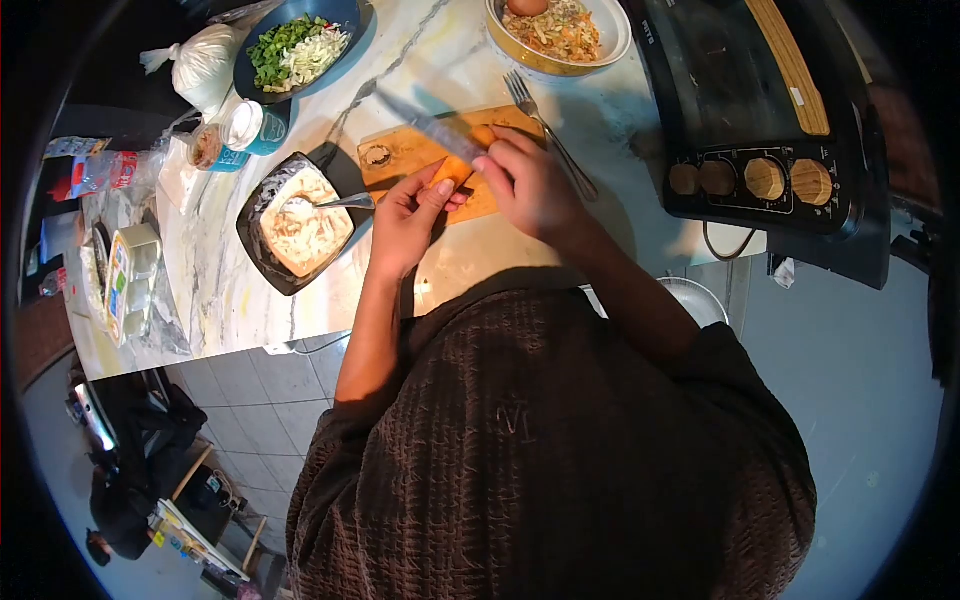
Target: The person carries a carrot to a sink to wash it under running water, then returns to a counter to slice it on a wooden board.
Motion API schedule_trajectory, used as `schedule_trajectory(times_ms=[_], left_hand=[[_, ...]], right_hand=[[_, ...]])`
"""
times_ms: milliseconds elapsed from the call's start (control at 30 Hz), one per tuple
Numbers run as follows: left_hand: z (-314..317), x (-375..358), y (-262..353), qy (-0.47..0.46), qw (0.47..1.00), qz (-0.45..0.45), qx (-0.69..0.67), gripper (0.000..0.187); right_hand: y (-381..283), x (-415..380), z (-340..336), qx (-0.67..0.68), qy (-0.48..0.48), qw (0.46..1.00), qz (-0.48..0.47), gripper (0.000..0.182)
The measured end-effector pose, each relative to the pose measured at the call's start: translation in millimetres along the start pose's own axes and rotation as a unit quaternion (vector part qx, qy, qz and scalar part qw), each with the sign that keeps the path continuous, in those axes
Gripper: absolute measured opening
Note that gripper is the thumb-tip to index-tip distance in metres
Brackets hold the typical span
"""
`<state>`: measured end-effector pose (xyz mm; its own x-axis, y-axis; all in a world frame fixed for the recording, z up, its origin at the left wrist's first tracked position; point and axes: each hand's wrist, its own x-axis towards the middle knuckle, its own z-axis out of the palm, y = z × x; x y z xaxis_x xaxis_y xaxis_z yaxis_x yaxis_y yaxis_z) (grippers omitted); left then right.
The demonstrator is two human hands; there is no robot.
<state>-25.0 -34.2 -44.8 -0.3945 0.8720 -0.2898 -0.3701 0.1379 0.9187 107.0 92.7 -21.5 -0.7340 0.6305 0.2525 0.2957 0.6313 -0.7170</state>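
In the head view my left hand (403, 228) is closed around an orange carrot (454, 170), held above a wooden cutting board (400, 152). My right hand (535, 188), smeared by motion, grips a knife (428, 124). Its blade points up and left and lies across or just over the carrot; whether it touches cannot be made out. The handle is hidden in my fingers. A fork (556, 148) rests along the board's right side. Left of my left hand, a dark square bowl (262, 272) holds a creamy mixture with a spoon (345, 202) in it.
A dark plate (353, 20) of chopped greens and a bowl (560, 68) of shredded food with an egg stand at the back. Jars (255, 128) and a tied plastic bag (205, 68) are left; a toaster oven (735, 110) is right. Another person (125, 505) appears lower left.
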Motion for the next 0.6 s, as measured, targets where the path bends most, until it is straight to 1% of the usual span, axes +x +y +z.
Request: schedule_trajectory(times_ms=[33, 67, 133, 167, 233, 267, 333, 367, 467, 533, 567, 600], left_hand=[[2, -1, 0, 0.027, 1.0, 0.007, 0.003, 0.036], [4, -2, 0, 0.054, 0.998, 0.013, 0.005, 0.034], [7, -1, 5, 0.061, 0.998, -0.001, 0.006, 0.031], [8, -1, 7, 0.068, 0.998, -0.015, 0.008, 0.029], [8, 0, 3, 0.069, 0.998, -0.008, -0.002, 0.027], [8, 0, 2, 0.07, 0.997, -0.002, -0.015, 0.025], [4, 0, 0, 0.063, 0.998, -0.002, -0.007, 0.028], [4, 0, 0, 0.056, 0.998, -0.002, 0.001, 0.032], [6, 2, 2, 0.074, 0.997, -0.013, -0.008, 0.031], [4, 1, 2, 0.064, 0.998, -0.008, -0.003, 0.031], [3, 2, 2, 0.056, 0.998, -0.003, 0.001, 0.03], [4, 2, 2, 0.056, 0.998, 0.0, 0.0, 0.03]], right_hand=[[-1, -1, 1, -0.001, 0.05, 0.995, -0.091, 0.015], [0, -1, 1, -0.002, 0.051, 0.995, -0.091, 0.015], [-1, -1, 0, 0.021, 0.037, 0.999, 0.002, 0.016], [-3, -1, -1, 0.022, 0.038, 0.999, 0.002, 0.016], [-6, 2, -3, 0.061, 0.022, 0.998, 0.017, 0.015], [-7, 1, -2, 0.061, 0.022, 0.998, 0.017, 0.015], [-9, -3, 2, 0.049, 0.035, 0.997, -0.049, 0.015], [-5, -3, 4, 0.048, 0.036, 0.997, -0.049, 0.015], [0, 0, 8, 0.053, 0.066, 0.995, -0.048, 0.014], [-7, 2, 3, 0.034, 0.029, 0.999, 0.008, 0.013], [-7, 3, 1, 0.032, 0.03, 0.999, 0.006, 0.013], [-7, 3, -1, 0.047, 0.028, 0.998, -0.027, 0.014]])
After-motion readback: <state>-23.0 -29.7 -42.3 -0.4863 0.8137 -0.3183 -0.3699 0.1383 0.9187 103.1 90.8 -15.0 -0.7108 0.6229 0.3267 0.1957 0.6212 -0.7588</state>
